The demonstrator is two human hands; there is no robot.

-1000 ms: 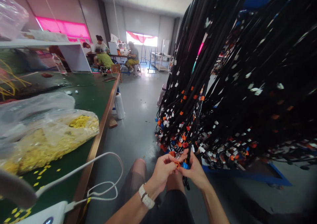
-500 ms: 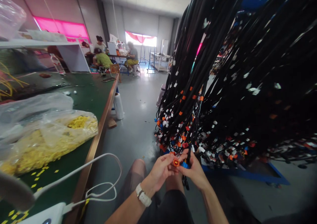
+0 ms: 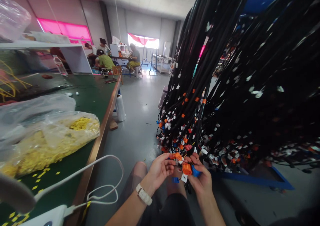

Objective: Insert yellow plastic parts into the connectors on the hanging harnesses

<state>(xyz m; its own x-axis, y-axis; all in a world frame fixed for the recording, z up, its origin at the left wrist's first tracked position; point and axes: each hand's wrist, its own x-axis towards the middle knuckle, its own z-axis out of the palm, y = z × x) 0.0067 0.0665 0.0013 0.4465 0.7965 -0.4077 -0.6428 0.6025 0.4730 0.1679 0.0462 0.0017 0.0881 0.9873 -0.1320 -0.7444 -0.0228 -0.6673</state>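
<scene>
Low in front of my knees, my right hand (image 3: 203,176) is closed around a cluster of wire-harness connectors. An orange connector (image 3: 186,168) and a blue connector (image 3: 195,171) show between its thumb and fingers. Below them hang a white connector (image 3: 184,177) and a smaller blue connector (image 3: 176,179). My left hand (image 3: 161,170), with a white-strapped watch (image 3: 143,194) on the wrist, has its thumb and forefinger at a smaller orange connector (image 3: 177,156), seemingly pinching it. Its other fingers are loosely curled. Partly hidden by my right hand are the wires behind the connectors.
Black cable bundles (image 3: 192,62) hang at the right above a blue frame (image 3: 265,178). To the left, a green-topped table (image 3: 86,101) bears a plastic bag of yellow pieces (image 3: 52,141) and a white cable (image 3: 75,176). Several people (image 3: 106,61) sit farther back.
My hands have moved apart a little. The larger orange connector, earlier between both hands, is now in my right hand beside the blue one. White and small blue connectors have come into view below.
</scene>
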